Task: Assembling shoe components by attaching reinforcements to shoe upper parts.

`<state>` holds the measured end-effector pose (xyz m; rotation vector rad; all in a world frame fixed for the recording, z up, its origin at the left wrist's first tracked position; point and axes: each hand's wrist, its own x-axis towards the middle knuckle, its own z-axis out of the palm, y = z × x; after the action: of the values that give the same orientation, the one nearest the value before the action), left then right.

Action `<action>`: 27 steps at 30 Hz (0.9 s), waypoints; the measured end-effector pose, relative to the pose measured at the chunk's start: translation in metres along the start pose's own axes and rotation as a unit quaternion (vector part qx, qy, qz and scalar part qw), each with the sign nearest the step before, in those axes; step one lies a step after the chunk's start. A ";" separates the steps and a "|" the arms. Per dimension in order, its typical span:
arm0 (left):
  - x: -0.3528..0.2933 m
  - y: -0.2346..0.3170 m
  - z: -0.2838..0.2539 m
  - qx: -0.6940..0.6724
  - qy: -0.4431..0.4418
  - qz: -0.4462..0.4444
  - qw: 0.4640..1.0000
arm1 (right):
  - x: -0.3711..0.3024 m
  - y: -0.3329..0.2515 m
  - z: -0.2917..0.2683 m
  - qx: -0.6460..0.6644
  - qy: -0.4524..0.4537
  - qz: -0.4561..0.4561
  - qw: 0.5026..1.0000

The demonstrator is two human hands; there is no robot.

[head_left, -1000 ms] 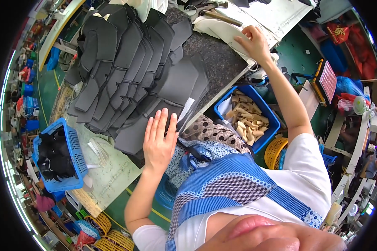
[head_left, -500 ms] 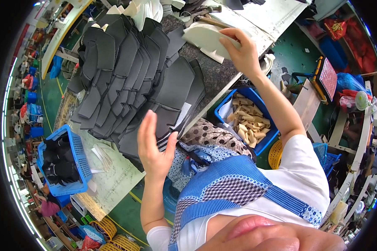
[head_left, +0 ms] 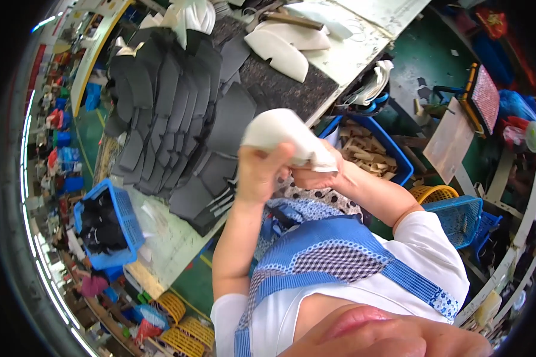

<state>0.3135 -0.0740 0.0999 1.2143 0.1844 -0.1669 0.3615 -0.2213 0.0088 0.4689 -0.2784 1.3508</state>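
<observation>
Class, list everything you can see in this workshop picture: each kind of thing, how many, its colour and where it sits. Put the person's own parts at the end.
Curved foam piece: one, white, held up in both hands at centre.
Flat cut pieces: many, dark grey, overlapping in rows on the table at left.
White shaped pieces: a few, on the dark mat at top.
Blue crate: one, right of the hands, holding tan pieces.
Blue basket: one, lower left, holding black items.
Yellow basket: one, at right below the crate.
Apron: one, blue patterned, on the person.
Left hand: grips the foam piece from below.
Right hand: holds its right end.
</observation>
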 end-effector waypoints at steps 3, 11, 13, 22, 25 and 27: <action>0.013 0.002 0.022 0.040 0.055 0.093 0.993 | -0.011 -0.001 0.020 0.103 0.284 -0.126 0.945; 0.031 0.009 0.031 0.429 0.134 0.147 0.881 | -0.020 -0.024 0.083 -0.673 0.407 -0.198 0.585; 0.023 0.022 0.036 0.078 0.037 0.068 0.994 | -0.022 -0.016 0.096 -0.522 0.345 -0.234 0.744; 0.029 0.026 0.034 0.327 0.163 0.164 0.916 | 0.001 -0.045 0.087 -0.714 0.439 -0.184 0.513; 0.027 0.036 0.024 0.158 0.144 0.154 0.965 | 0.014 -0.053 0.091 -0.625 0.402 -0.221 0.632; 0.028 0.041 0.021 0.035 0.117 0.166 0.978 | 0.025 -0.057 0.096 -0.629 0.391 -0.211 0.638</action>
<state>0.3511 -0.0801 0.1382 1.3152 0.1790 0.2651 0.4291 -0.2533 0.0952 -1.1777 -0.2854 0.5173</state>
